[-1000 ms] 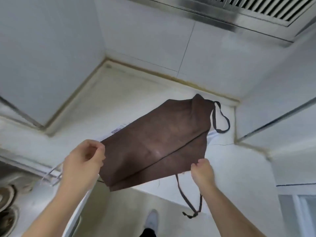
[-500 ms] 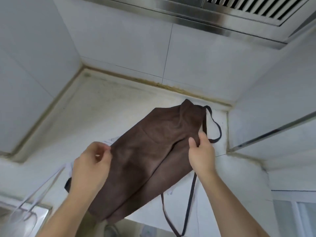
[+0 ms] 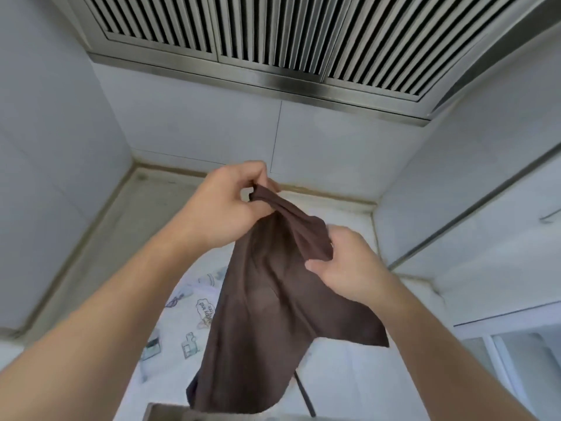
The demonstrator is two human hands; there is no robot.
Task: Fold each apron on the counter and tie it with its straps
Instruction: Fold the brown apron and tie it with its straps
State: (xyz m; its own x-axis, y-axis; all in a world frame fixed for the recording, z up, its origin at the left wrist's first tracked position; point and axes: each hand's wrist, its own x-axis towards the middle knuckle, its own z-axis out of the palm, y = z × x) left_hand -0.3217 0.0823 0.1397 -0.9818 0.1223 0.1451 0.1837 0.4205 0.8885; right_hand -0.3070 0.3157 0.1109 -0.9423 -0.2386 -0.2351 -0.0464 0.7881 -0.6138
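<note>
Raised since earlier – brown apron [image 3: 267,305] | both hands pinching | counter [image 3: 340,378] – tiled corner

The brown apron [image 3: 267,302] is a soft, matt woven cloth that creases into loose folds where the left hand [image 3: 224,205] bunches its top corner and the right hand [image 3: 349,265] pinches its edge. A thin dark strap [image 3: 305,396] of flat fabric tape hangs below it. Under it, on the counter [image 3: 343,375], lies a second cloth [image 3: 188,323], white and printed with small pale drawings (thin-looking, slightly rumpled). The counter itself looks like smooth pale stone with a dull sheen, stained along its back edge. The wall tiles [image 3: 197,126] are smooth and faintly glossy. Overhead, the slatted vent hood [image 3: 273,41] is brushed metal with a satin shine.
</note>
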